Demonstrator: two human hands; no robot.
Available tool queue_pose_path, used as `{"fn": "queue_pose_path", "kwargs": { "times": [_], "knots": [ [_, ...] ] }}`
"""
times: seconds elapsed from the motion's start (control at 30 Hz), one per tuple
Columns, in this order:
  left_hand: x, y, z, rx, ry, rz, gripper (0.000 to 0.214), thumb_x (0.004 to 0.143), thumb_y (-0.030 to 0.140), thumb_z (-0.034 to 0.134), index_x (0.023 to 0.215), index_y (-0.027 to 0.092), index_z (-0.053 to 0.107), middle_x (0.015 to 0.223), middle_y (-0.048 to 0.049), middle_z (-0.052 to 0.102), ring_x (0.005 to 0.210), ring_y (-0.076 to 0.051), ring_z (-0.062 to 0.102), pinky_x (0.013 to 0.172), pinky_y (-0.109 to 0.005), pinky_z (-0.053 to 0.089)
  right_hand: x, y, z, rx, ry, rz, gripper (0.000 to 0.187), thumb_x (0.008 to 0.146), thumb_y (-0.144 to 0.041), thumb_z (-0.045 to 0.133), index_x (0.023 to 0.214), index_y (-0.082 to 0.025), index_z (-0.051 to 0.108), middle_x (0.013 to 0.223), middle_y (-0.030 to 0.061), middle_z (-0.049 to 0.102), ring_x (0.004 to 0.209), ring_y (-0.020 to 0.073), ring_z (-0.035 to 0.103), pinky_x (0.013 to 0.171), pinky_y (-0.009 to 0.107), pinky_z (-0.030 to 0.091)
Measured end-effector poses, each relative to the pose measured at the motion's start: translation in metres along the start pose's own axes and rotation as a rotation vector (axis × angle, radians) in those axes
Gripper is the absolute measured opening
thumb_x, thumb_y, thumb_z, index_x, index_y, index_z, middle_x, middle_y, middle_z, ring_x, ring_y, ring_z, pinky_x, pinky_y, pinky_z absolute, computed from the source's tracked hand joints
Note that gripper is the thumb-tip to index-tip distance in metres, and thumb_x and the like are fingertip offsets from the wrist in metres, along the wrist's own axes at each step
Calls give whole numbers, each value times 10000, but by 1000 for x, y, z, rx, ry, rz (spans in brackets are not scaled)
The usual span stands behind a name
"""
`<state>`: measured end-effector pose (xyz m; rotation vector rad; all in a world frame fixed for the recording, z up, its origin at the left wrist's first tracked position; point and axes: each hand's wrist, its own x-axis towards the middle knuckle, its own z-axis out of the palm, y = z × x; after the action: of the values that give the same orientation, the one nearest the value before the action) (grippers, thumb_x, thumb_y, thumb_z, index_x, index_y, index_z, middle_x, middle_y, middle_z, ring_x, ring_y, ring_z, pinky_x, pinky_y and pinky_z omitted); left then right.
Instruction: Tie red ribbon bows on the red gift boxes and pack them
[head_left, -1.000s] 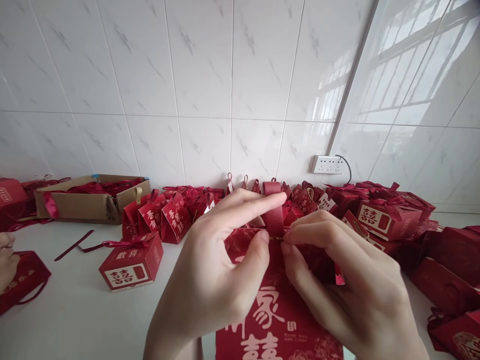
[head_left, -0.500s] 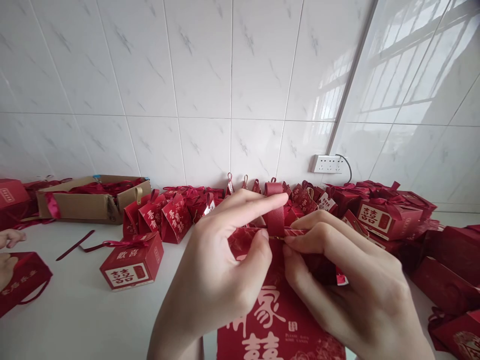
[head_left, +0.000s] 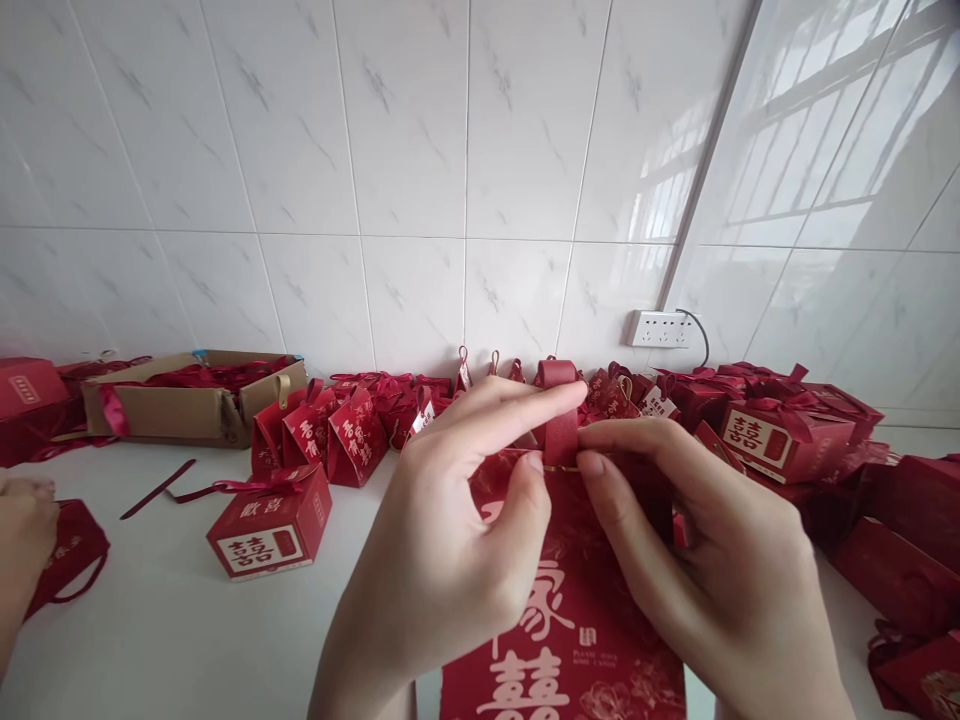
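A tall red candy box [head_left: 600,600] with pale lettering stands close to me, its top edge under both hands. A wide red strap loop [head_left: 559,425] rises from that edge, with a thin gold line at its base. My left hand [head_left: 457,520] is closed on the box top: its thumb presses the front edge while its index finger lies across the strap. My right hand [head_left: 697,550] pinches the top edge just right of the strap, thumb in front. What lies between those fingertips is too small to make out.
A red cube box [head_left: 274,525] with a ribbon and a loose ribbon strip [head_left: 157,490] lie left. Behind are a cardboard carton [head_left: 180,410] and rows of red boxes [head_left: 356,435]. More boxes [head_left: 787,435] are piled right. Another person's hand [head_left: 26,540] holds a red box.
My right fingers have shifted slightly along the box's top edge, now closer together beside the strap. The other person's hand at left has moved over their box.
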<state>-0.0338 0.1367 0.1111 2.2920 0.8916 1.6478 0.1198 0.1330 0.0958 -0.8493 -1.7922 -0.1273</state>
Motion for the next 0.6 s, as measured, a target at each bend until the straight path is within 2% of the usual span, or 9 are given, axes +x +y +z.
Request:
{"fn": "queue_pose_path", "kwargs": {
  "times": [0.2,0.33,0.6],
  "knots": [
    [0,-1,1,2,9,13,456,791,17,493,1156,256,626,1084,2,646,1028,-140,593,925,-228,500,-2,0,-1,-15,0,-13,120,890,-166,521,980,-202,593,830,1,613,648,87,566,576,184,455],
    [0,-1,1,12,15,14,453,794,18,491,1157,254,628,1090,3,642,1022,-136,594,922,-219,498,-1,2,0,5,-46,-13,146,902,-162,507,1005,-191,606,862,17,600,730,100,581,644,189,464],
    [1,-2,2,40,1,16,460,795,13,488,1160,256,626,1050,1,648,987,-133,602,912,-229,507,1,4,-3,21,-94,-23,148,904,-160,501,1006,-184,606,884,28,601,751,114,571,663,206,455]
  ]
}}
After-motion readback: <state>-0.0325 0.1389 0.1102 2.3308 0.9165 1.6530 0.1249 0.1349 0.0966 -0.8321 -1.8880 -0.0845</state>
